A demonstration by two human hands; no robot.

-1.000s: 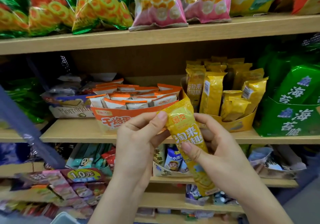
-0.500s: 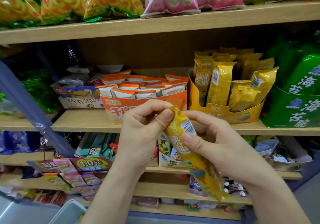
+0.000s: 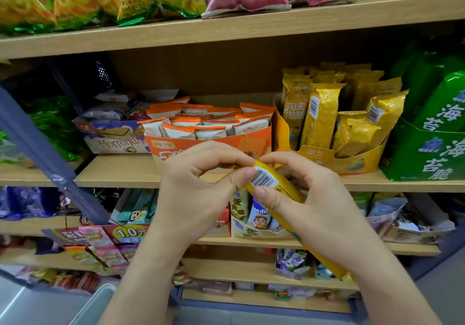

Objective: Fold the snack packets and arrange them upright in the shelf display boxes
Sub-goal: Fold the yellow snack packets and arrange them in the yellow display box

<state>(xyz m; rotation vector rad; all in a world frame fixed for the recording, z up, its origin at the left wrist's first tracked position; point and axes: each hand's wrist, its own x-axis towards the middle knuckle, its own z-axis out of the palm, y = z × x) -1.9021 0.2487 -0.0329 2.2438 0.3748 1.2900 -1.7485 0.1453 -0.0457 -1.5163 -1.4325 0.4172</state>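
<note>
Pinch grip on half-hidden packet (image 3: pixel 276 183)

Both our forearms up; left hand (image 3: pixel 198 188) and right hand (image 3: pixel 319 203) pinch yellow packet (image 3: pixel 267 180) top, fingers curled.

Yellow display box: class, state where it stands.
Head view: the yellow display box stands right of centre on the middle shelf, between the orange box to its left and the green box to its right.
</note>
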